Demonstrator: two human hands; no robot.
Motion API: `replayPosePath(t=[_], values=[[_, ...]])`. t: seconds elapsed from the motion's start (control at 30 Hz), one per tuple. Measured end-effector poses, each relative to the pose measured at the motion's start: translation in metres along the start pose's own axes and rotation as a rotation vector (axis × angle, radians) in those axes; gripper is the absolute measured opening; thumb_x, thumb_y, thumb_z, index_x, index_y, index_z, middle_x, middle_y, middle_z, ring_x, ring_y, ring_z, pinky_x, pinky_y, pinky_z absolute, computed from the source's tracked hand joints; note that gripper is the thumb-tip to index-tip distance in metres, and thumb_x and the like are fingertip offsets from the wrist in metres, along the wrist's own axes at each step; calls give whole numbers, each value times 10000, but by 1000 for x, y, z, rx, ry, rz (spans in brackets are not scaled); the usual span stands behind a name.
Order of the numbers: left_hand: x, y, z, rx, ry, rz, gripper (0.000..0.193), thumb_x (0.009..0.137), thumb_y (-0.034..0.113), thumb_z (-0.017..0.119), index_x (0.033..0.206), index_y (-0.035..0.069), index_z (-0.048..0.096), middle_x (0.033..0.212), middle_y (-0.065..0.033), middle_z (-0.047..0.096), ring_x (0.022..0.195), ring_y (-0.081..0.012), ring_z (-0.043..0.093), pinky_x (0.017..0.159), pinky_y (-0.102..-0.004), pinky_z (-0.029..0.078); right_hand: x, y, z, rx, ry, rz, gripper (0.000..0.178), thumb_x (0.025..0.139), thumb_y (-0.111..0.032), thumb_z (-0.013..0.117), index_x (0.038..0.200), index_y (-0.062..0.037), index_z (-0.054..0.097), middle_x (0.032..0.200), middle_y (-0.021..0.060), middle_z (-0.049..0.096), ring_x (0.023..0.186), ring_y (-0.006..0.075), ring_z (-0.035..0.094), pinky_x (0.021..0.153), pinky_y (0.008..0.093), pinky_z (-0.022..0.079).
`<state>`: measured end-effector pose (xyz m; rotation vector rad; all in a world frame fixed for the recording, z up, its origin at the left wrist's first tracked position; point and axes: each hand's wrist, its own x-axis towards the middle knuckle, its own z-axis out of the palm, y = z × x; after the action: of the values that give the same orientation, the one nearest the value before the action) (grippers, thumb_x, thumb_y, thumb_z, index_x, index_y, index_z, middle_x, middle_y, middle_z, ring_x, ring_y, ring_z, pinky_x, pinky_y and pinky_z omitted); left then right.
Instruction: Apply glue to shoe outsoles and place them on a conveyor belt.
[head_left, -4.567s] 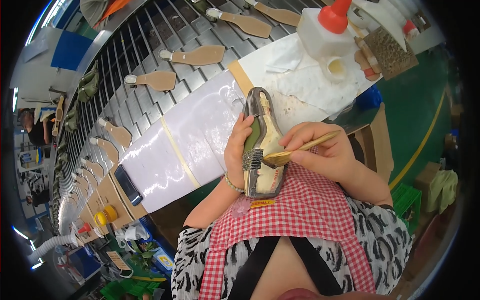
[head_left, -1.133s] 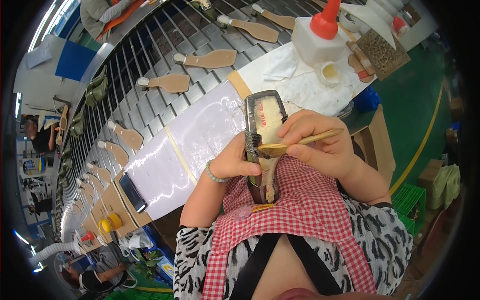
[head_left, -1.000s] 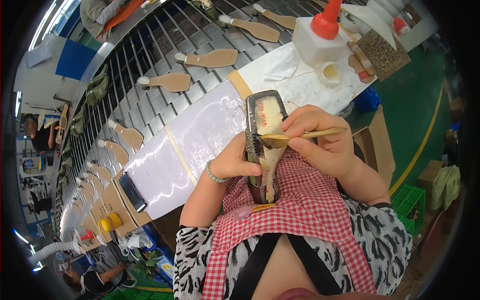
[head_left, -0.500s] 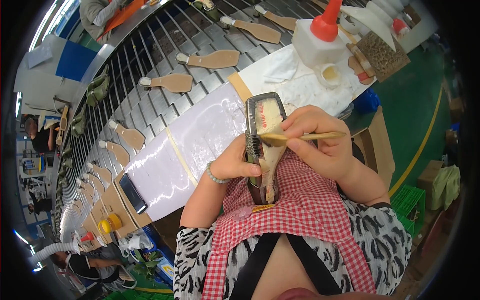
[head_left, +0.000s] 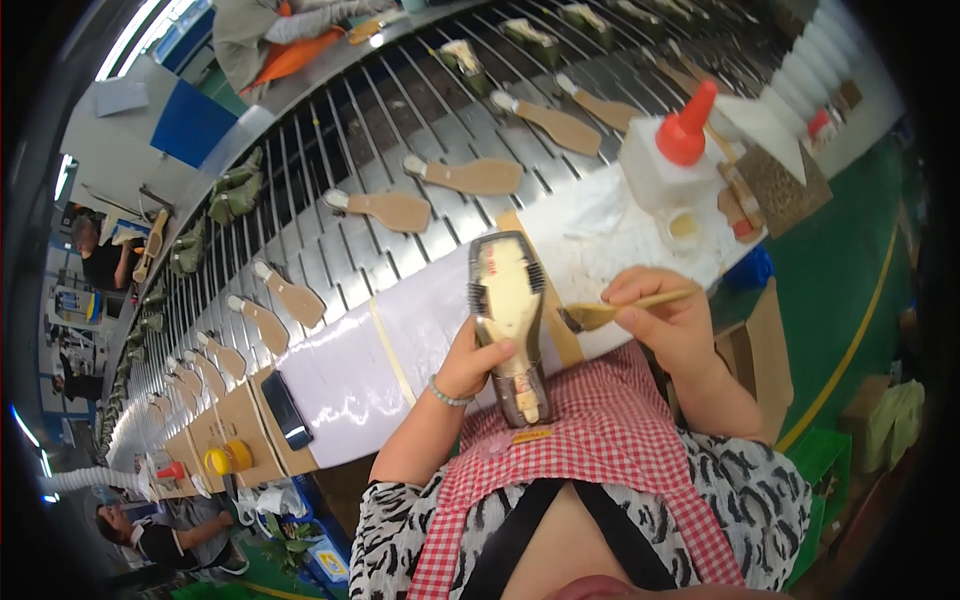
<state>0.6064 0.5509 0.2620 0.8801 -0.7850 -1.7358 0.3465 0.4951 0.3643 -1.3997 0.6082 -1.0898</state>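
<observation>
My left hand (head_left: 474, 362) is wrapped round a dark shoe upper (head_left: 508, 300) that lies sole side up, its toe pointing away from me and its heel against my apron. The thumb presses on its cream underside near the middle. Dark bristly-looking strips edge both sides of the upper. To its right, my right hand (head_left: 660, 310) pinches the wooden handle of a brush (head_left: 600, 313) between thumb and fingers. The dark bristle end points left, apart from the shoe upper. A small open jar (head_left: 683, 228) stands beyond that hand, beside a white squeeze bottle with a red nozzle (head_left: 672, 160).
A slatted metal conveyor (head_left: 380, 255) curves past the bench, carrying tan soles (head_left: 478, 176) and green shoe uppers (head_left: 236, 195). A phone (head_left: 287, 408) and a yellow jar (head_left: 228, 458) lie at left on cardboard. Another person's sleeve (head_left: 320, 22) shows across the conveyor.
The brush has come off the underside of the shoe upper and moved right. My left hand has turned the upper more upright in view and lowered it slightly. The soles appear shifted rightward.
</observation>
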Motion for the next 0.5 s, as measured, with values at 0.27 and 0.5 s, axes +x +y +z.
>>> replayPosePath(t=[0.27,0.5], values=[[80,113,-65,-506,-26,302,613,881,438,570,1319,27,445,1220,-210,546,1139,-338,555,1003,-517,442,22,38,-4,148,31,173,146,830,5,678,962,28,620,948,107,662,884,145,610,816,276,477],[210,209,-142,-145,309,615,476,801,12,689,1230,57,489,1129,-47,584,1022,-194,577,884,-360,476,53,65,-7,251,67,308,138,829,-5,679,943,19,607,932,119,670,853,160,629,794,286,500]])
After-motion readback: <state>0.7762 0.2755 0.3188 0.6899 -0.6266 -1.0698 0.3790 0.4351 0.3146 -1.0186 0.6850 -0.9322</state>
